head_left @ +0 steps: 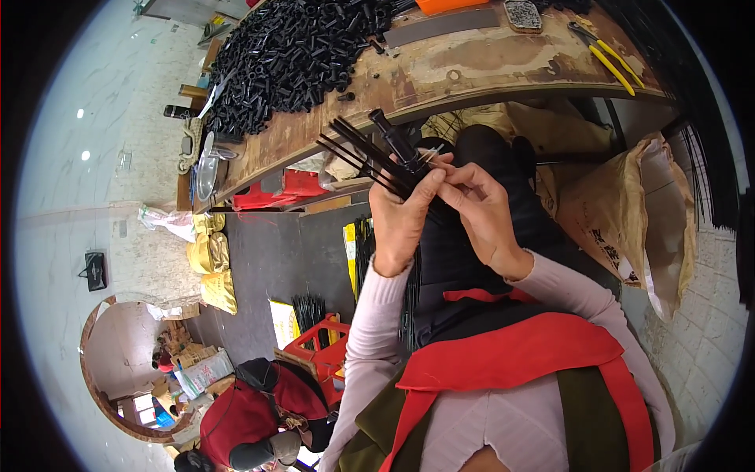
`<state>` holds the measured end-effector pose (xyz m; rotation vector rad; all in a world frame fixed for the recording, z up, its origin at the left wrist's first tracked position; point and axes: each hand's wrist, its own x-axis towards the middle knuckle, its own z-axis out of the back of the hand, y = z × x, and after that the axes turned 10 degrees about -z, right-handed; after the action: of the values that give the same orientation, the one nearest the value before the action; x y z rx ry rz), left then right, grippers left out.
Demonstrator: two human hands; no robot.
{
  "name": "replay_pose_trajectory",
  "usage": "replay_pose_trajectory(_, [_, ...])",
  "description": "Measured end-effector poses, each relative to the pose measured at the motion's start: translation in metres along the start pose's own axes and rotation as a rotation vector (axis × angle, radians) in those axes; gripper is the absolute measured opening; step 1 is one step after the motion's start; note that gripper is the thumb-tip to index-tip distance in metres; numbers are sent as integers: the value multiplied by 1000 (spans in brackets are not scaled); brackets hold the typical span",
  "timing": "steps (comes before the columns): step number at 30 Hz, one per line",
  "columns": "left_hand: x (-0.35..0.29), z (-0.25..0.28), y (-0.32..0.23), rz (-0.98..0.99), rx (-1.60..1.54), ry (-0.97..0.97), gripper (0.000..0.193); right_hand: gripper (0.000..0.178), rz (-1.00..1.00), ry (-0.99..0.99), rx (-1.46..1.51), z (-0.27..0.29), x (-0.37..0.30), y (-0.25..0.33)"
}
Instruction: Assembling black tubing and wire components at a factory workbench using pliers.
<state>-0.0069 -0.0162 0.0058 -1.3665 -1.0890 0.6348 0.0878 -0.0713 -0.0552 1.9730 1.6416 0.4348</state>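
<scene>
My left hand [398, 224] is closed around a bundle of thin black rods [351, 156], which stick out up and to the left. A black plastic tube-shaped part [392, 135] with a stepped, wider lower end stands beside the rods, also at my left hand. My right hand [486, 211] meets the left at the lower end of that part, its thumb and fingers pinched together. Thin pale bits show at these fingertips, too small to name. Both hands are above my dark-clad lap, just off the front edge of the wooden workbench [425, 88].
A large heap of black plastic parts [275, 59] covers the bench's left side. Yellow-handled pliers [613, 67] and a tin of small pieces [523, 14] lie farther right. A brown paper sack [629, 228] stands at right; another person [263, 413] sits at lower left near a red crate [318, 342].
</scene>
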Motion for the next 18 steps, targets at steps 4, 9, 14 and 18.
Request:
replay_pose_trajectory(4, [0,9,4,16,-97,71,21,8,22,4,-109,0,-2,-1])
replay_pose_trajectory(9, [1,10,-3,-36,224,135,30,15,-2,36,-262,12,7,-7])
replay_pose_trajectory(14, [2,11,-10,-13,381,161,24,35,-136,145,-130,7,3,-10])
replay_pose_trajectory(18, [0,6,-11,-119,344,159,19,34,-152,169,-72,3,-3,-8])
